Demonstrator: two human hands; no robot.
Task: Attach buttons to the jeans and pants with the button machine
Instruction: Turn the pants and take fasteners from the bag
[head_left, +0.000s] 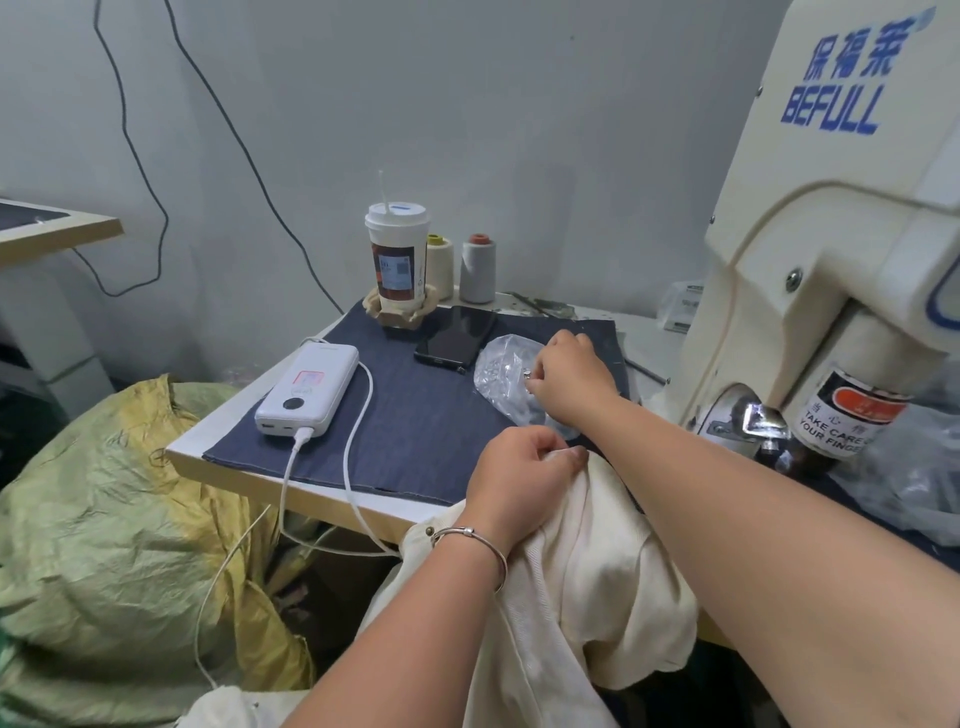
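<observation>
Only the head view here, so just that one. The person's right hand (563, 376) is reached across to the clear plastic bag of buttons (506, 371) lying on the dark denim mat (415, 410), fingers curled and pinching what looks like a small metal button (528, 373) right at the bag's edge. The left hand (519, 480) is nearer the body, clenched around a bunched fold of the cream pants (587, 561), which spill off the table's front edge into the lap.

The bit that matters: the button machine (831, 249) sits off to the right of both hands, its metal die area (761, 418) just beside the right forearm. So the button probably has to travel back right and toward the person, and the right hand is the nearer one for that. The pants lie between the left hand and the machine, so they'd likely slide rightward under the head.
</observation>
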